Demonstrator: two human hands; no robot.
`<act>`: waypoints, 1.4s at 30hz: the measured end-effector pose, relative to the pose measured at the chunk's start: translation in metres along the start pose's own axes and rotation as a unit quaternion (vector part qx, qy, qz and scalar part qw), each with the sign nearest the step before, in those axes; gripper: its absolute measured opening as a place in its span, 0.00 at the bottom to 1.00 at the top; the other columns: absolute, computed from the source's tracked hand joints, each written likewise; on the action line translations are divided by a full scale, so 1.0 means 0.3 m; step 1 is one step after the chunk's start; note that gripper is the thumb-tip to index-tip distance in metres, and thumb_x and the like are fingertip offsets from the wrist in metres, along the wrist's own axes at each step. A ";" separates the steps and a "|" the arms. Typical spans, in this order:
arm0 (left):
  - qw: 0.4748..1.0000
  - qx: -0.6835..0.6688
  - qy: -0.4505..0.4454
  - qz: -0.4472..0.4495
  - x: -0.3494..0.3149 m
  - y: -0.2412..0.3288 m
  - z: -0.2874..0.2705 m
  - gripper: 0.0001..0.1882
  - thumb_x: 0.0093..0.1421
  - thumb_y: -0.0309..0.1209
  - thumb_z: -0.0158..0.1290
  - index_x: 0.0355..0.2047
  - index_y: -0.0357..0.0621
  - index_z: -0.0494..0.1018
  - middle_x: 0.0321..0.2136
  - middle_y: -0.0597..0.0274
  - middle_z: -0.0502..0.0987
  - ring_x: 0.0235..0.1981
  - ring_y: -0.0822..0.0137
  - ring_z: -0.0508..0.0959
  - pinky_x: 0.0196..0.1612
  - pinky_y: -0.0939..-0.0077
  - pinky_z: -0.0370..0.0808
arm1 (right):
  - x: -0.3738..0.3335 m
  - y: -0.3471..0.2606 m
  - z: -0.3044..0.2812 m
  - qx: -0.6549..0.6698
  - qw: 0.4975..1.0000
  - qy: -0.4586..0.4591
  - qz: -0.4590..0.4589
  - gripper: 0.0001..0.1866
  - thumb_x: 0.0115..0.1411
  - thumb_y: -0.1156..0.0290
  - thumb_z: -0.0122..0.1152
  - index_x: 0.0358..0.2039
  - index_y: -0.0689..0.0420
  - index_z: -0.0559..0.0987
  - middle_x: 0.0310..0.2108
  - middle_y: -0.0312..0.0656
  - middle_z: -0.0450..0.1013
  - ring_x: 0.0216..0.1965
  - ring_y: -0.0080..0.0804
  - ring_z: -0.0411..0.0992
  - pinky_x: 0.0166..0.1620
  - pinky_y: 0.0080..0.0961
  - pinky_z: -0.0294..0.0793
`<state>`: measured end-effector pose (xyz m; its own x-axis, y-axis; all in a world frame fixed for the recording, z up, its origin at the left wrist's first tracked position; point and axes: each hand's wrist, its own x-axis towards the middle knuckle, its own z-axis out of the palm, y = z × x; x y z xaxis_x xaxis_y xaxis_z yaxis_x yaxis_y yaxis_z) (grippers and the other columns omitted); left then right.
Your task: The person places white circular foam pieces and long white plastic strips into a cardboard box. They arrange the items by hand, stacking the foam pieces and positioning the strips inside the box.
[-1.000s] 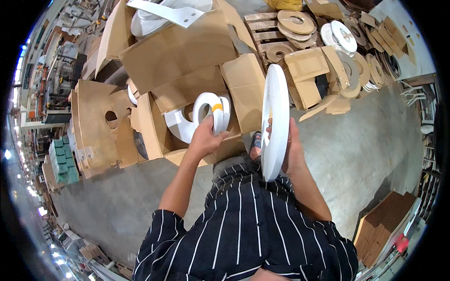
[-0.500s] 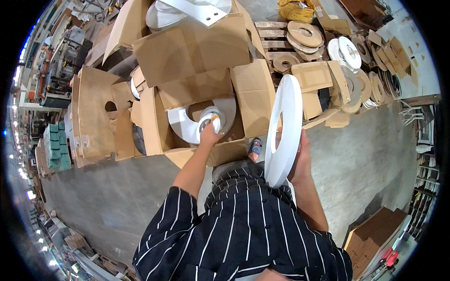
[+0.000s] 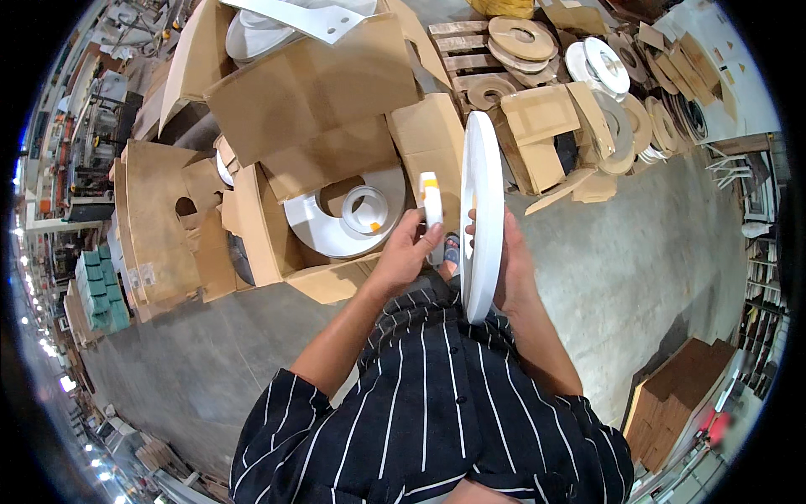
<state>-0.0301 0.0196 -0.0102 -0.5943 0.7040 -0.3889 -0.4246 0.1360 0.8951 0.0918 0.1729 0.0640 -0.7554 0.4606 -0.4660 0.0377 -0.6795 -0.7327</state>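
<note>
My left hand (image 3: 406, 254) is closed on a small white roll (image 3: 431, 202) of strip material with orange marks, held upright over the box's front edge. In my right hand (image 3: 515, 265) stands a large white roll (image 3: 484, 277), gripped at its right side, with some fingers showing through its central hole. The small roll is just left of the large one, with a gap between them. Below and left, an open cardboard box (image 3: 267, 220) contains another large white roll (image 3: 312, 223). A second small white roll (image 3: 347, 212) with an orange mark lies on that one.
Behind it, another carton (image 3: 315, 88) holds large white rolls under a flat white strip (image 3: 312, 18). At the right back are a wooden pallet (image 3: 460, 44), brown rolls (image 3: 516, 38) and smaller cartons (image 3: 539, 118). Concrete floor (image 3: 604, 269) stretches around me; brown boards (image 3: 680, 403) stand at lower right.
My left hand has lifted a small roll out of the box and brought it right, beside the large roll. The large roll now appears more edge-on and slightly further left.
</note>
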 end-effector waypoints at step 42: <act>0.974 0.025 -0.223 -0.013 -0.033 0.321 0.152 0.45 0.59 0.34 0.76 0.71 0.29 0.66 0.60 0.51 0.79 0.60 0.62 0.81 0.67 0.62 0.77 | 0.011 0.010 -0.116 -0.042 0.996 -0.061 -0.045 0.54 0.74 0.30 0.49 0.84 0.55 0.44 0.75 0.56 0.57 0.73 0.45 0.63 0.71 0.39 0.68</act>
<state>-0.0340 0.0575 0.0898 -0.2232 0.9311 -0.2886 -0.3947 0.1843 0.9001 0.1122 0.1922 0.0429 -0.8323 0.4408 -0.3360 0.0168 -0.5859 -0.8102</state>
